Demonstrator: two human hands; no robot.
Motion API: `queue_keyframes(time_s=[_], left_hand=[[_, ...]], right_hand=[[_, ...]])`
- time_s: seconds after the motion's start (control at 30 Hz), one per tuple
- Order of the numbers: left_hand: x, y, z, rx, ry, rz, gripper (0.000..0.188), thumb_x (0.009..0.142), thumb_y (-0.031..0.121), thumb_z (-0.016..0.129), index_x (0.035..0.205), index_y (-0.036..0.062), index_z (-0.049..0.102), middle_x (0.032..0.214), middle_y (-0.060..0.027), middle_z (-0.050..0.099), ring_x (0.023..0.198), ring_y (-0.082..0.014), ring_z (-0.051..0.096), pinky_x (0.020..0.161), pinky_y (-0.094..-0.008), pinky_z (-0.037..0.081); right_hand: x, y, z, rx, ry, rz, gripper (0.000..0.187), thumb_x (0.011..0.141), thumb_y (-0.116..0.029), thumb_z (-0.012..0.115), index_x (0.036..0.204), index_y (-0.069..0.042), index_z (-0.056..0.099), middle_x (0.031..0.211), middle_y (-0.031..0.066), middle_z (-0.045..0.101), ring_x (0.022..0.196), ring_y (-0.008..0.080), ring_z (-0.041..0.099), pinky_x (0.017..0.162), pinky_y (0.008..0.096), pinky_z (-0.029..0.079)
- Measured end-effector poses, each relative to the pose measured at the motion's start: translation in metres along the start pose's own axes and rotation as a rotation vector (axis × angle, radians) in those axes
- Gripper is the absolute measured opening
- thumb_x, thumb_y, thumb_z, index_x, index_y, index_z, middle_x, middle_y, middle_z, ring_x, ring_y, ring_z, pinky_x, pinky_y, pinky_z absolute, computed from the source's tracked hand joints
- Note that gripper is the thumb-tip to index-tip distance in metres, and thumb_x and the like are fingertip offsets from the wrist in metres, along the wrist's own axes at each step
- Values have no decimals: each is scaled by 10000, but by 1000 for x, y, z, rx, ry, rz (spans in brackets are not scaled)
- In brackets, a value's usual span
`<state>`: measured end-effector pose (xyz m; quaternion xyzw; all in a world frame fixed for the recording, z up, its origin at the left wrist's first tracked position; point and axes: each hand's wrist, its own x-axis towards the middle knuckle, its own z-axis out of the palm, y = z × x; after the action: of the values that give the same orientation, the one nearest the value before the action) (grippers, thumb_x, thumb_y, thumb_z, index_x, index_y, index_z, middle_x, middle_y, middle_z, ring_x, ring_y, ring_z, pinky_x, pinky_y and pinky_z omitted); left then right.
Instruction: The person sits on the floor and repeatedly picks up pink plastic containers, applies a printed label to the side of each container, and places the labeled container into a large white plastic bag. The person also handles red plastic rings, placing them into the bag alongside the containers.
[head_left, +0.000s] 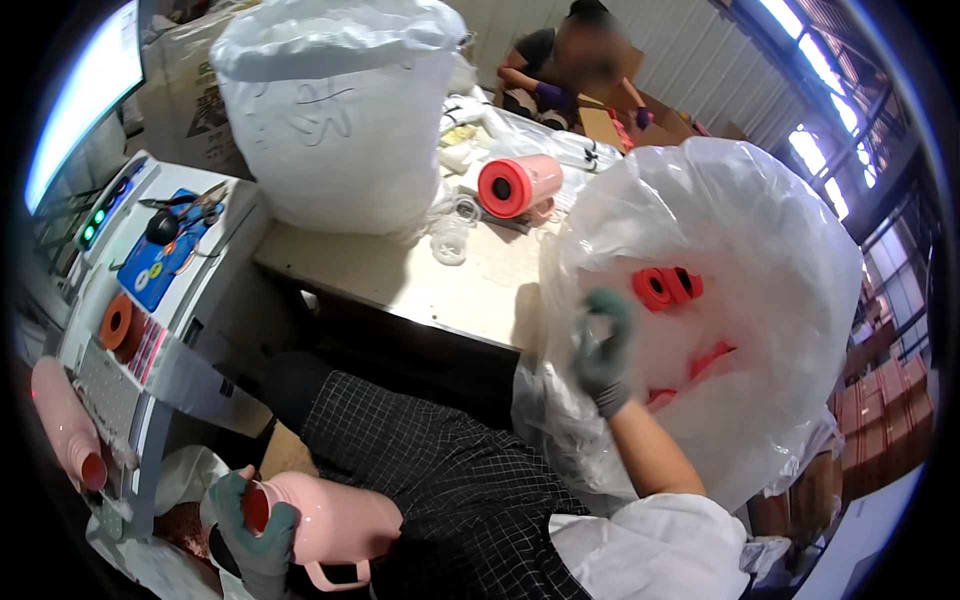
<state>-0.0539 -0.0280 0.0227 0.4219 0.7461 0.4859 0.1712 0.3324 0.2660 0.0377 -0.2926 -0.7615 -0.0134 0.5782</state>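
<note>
A pink jug with a handle [350, 515] lies tilted across my lap, its mouth toward the left. My left hand [252, 535], in a grey-green glove, is closed around that mouth end, with the reddish inside showing between the fingers. My right hand [603, 350], gloved alike, is raised at the near left edge of a large white plastic bag [760, 200]. Its fingers look curled but are smeared by motion, so whether they hold anything cannot be made out. Red pieces with black parts [667, 288] lie in the bag.
On the bench [470, 300] stand a tall white sack [330, 130] and a pink-and-red cylinder [520, 185] lying sideways. A white machine [215, 270] at the left carries tools and a brown roll [121, 325]. Another pink jug [65, 415] lies far left. A person [570, 65] works behind.
</note>
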Motion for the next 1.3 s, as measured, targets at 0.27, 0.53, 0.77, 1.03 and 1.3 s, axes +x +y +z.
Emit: queue_keyframes(time_s=[0.27, 0.53, 0.77, 1.03, 1.3], left_hand=[[20, 22, 23, 245, -69, 161, 552, 692, 236, 789, 1174, 21, 624, 1130, -166, 619, 1091, -367, 575, 997, -471, 455], [-7, 60, 4, 524, -106, 37, 521, 776, 272, 740, 1183, -26, 609, 1147, -207, 580, 1104, -419, 545, 981, -514, 447], [-14, 55, -24, 415, -58, -59, 385, 884, 234, 673, 1158, -20, 580, 1094, -156, 551, 1028, -302, 564, 913, -394, 464], [-54, -140, -100, -65, 289, -43, 416, 1083, 282, 522, 1400, 13, 517, 1356, -99, 580, 1234, -207, 576, 1050, -333, 459], [-52, -126, 69, -1111, 347, -271, 361, 1112, 292, 464, 1364, 52, 560, 1343, -82, 638, 1236, -234, 608, 1093, -389, 467]], right_hand=[[-115, 327, -256, -1204, -288, 564, 378, 976, -172, 571, 1333, -52, 612, 1242, 187, 683, 1167, 323, 668, 996, 435, 525], [-119, 359, -203, -1471, -645, 1067, 705, 939, -414, 620, 1556, -146, 410, 1388, 176, 641, 1235, 368, 631, 1013, 513, 528], [-67, 283, -175, -515, 149, 848, 401, 969, -211, 683, 1319, -19, 654, 1152, 130, 713, 980, 235, 696, 859, 394, 560], [67, 69, -148, 180, -826, 701, 501, 848, -237, 806, 1268, 18, 704, 1002, 83, 691, 885, 175, 646, 778, 327, 518], [16, -49, 78, 646, -646, 405, 667, 780, -197, 864, 1376, -9, 633, 982, 90, 578, 875, 228, 575, 801, 344, 485]])
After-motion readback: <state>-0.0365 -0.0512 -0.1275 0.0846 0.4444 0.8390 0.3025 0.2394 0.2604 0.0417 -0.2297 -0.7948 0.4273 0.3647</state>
